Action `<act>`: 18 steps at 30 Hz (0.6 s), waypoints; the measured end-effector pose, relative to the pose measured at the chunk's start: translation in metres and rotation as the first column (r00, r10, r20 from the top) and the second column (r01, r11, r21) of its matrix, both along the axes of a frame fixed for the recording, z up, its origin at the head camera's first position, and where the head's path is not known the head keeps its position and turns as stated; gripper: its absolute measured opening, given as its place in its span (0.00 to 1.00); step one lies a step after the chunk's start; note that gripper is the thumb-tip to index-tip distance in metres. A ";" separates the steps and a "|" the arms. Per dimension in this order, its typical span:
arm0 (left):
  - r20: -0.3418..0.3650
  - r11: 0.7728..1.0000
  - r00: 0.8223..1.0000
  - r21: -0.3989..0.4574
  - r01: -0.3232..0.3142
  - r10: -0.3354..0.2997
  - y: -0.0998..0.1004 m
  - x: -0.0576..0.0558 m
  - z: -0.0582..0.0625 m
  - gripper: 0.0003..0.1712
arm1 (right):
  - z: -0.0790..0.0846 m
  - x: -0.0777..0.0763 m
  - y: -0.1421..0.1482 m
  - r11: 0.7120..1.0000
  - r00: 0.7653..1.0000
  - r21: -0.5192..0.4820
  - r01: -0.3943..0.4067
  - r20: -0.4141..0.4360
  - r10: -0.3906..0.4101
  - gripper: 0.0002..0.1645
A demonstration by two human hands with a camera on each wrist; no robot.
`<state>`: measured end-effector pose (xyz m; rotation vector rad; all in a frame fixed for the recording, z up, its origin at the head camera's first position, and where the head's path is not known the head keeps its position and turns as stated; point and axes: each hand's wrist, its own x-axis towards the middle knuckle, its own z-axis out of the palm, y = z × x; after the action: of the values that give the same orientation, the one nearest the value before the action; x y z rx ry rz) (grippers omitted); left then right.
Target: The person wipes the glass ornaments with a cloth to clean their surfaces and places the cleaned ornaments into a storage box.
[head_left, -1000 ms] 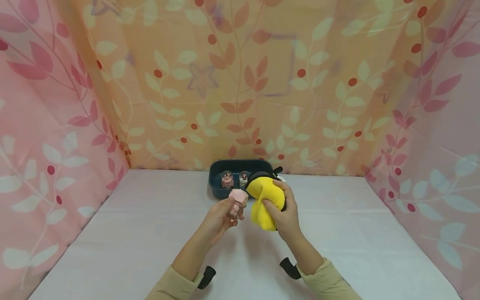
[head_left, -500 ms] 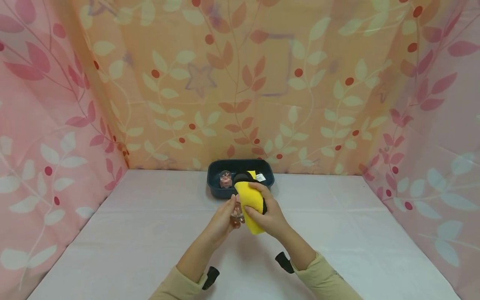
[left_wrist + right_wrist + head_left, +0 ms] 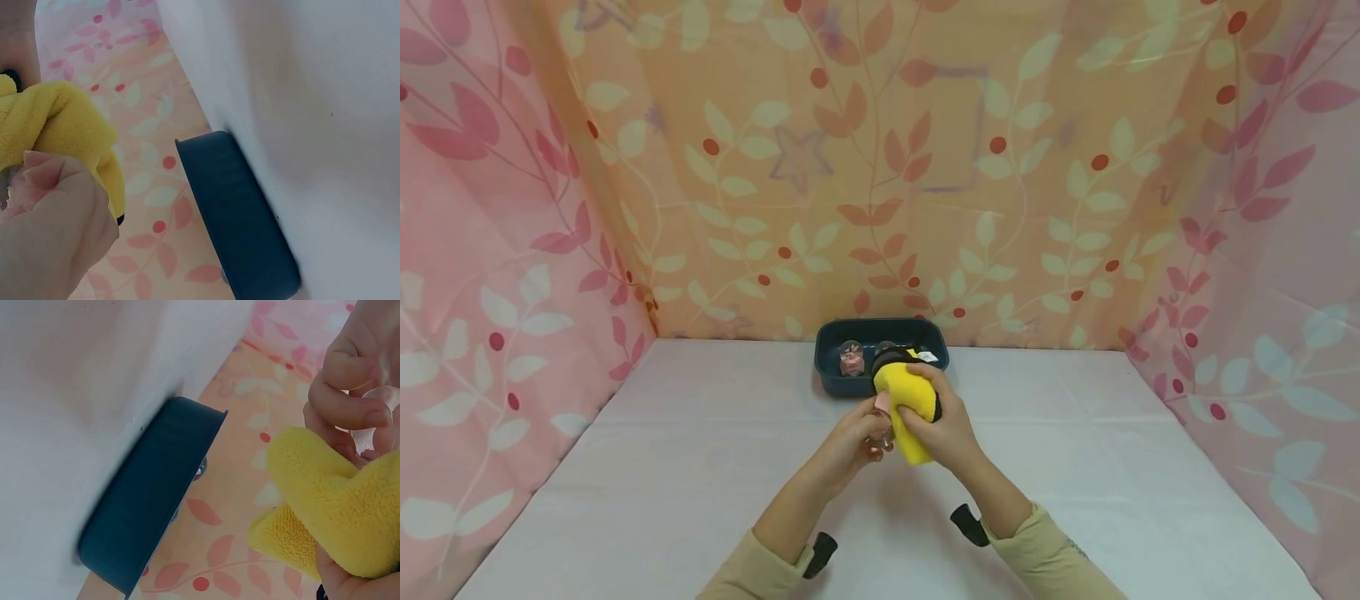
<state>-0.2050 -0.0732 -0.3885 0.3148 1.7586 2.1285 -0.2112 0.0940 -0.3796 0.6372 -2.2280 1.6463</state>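
Note:
My left hand point(image 3: 847, 437) pinches a small clear snow globe point(image 3: 880, 428) with a pink base, held base up above the table. My right hand point(image 3: 953, 432) grips a folded yellow cleaning cloth point(image 3: 913, 390) with black edging. The cloth lies against the pink base and covers part of it in the head view. From the right wrist view, the clear dome point(image 3: 369, 436) shows between the left fingers, just beside the fluffy yellow folds. In the left wrist view the left thumb and fingers point(image 3: 75, 194) hide most of the globe.
A dark blue tray point(image 3: 847, 387) stands at the back of the white table point(image 3: 715, 467), close to the patterned cloth wall. Inside it are another small globe point(image 3: 852, 360) with a pink figure and a second one, mostly hidden. A white tag point(image 3: 928, 357) overlaps the tray.
My right hand has brought the cloth leftward onto the globe's pink base, then shifted it slightly along it. My left hand keeps hold of the globe, almost in place.

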 end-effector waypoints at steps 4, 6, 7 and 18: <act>0.004 1.000 1.000 -0.001 -0.003 0.003 0.000 0.000 -0.002 0.09 | -0.001 -0.002 0.001 0.999 0.999 -0.035 0.029 0.024 -0.028 0.30; 0.005 1.000 1.000 -0.006 0.000 0.000 0.000 0.001 -0.003 0.05 | -0.001 -0.002 0.002 0.997 0.998 -0.055 0.045 0.052 -0.042 0.29; 0.005 1.000 1.000 -0.009 0.002 -0.002 0.000 0.001 -0.003 0.04 | -0.001 -0.002 0.002 0.997 0.996 -0.063 0.054 0.068 -0.050 0.29; 0.079 0.999 0.997 -0.034 0.008 -0.005 -0.001 0.002 -0.005 0.28 | -0.002 -0.007 0.009 0.979 0.957 -0.159 0.126 0.280 -0.078 0.29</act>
<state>-0.2034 -0.0737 -0.3935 0.2237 1.7452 2.0742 -0.2182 0.1033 -0.3812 0.2570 -2.2168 1.9486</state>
